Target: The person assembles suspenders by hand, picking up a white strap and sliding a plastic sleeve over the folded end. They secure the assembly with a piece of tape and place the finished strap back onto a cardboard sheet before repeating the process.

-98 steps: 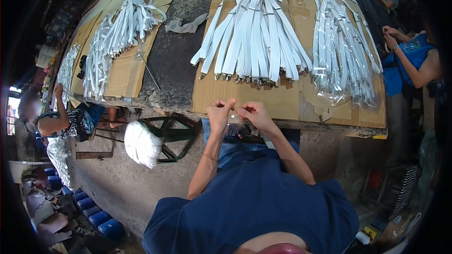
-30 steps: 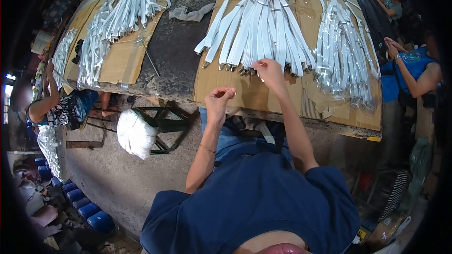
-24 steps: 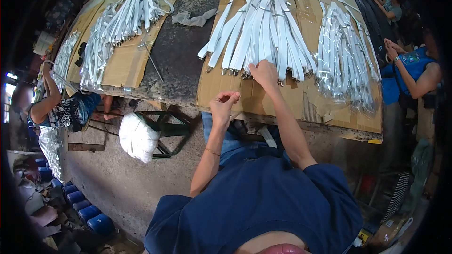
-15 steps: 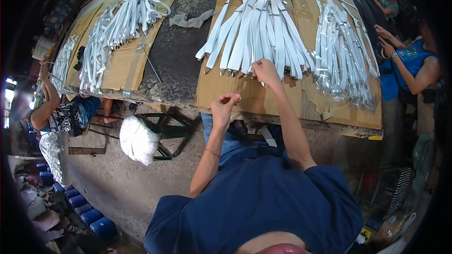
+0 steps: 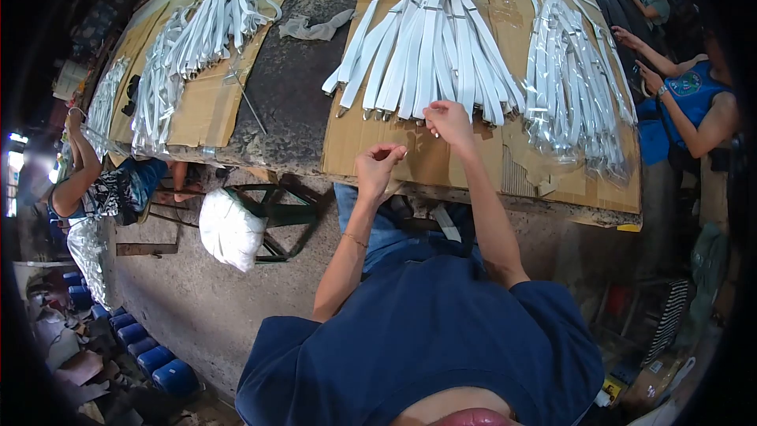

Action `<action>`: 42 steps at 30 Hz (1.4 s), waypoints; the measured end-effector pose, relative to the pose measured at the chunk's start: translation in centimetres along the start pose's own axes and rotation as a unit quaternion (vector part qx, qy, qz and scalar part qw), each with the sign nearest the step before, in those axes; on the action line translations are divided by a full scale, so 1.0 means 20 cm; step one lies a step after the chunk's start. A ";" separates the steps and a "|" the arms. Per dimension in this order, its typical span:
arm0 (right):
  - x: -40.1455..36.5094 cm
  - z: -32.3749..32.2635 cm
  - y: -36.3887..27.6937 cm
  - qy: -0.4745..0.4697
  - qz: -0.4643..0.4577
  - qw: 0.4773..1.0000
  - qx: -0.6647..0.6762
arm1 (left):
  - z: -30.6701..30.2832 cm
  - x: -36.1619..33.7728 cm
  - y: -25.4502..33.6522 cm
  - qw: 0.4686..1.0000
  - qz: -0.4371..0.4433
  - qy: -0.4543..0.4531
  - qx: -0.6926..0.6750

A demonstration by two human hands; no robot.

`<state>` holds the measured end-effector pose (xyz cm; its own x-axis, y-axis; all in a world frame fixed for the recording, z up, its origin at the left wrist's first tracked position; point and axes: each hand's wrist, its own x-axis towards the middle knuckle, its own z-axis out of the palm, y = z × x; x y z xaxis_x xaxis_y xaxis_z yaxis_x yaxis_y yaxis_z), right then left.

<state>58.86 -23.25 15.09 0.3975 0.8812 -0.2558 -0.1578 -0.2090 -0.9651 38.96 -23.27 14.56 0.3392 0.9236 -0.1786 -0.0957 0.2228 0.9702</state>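
L (image 5: pixel 378 170) nr edge (image 5: pixel 430 189); R (image 5: pixel 449 123) poss. touching straps (image 5: pixel 430 47).

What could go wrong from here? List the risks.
The right hand is close to the metal ends of the middle white straps and might snag one, tangling the fan.

Anything small in the pinched left hand could slip; I can't tell what it holds.

The thin rod lies loose near the table's front edge; a knock might send it off.
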 end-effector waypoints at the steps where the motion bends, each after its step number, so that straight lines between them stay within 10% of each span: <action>1: -0.01 0.04 -0.03 0.045 -0.033 0.981 -0.187 | 0.00 0.01 0.00 1.000 0.000 0.003 0.007; 3: -0.07 0.11 -0.12 0.100 -0.094 0.905 -0.403 | 0.00 0.01 -0.02 1.000 -0.001 0.004 0.014; 16: -0.10 0.19 -0.10 0.145 -0.114 0.859 -0.478 | -0.01 0.02 -0.04 0.999 -0.009 0.000 -0.045; 28: -0.15 0.08 -0.12 0.076 -0.052 0.988 0.128 | -0.02 0.07 0.00 0.998 -0.025 -0.050 -0.021; 42: -0.10 0.11 -0.20 -0.011 -0.017 1.000 -0.022 | -0.01 0.16 -0.04 0.992 -0.002 -0.104 0.073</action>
<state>56.76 -23.31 19.68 0.3823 0.8972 -0.2211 -0.1033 -0.1963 -0.9751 39.83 -20.47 13.12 0.5262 0.8355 -0.1586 0.0362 0.1644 0.9857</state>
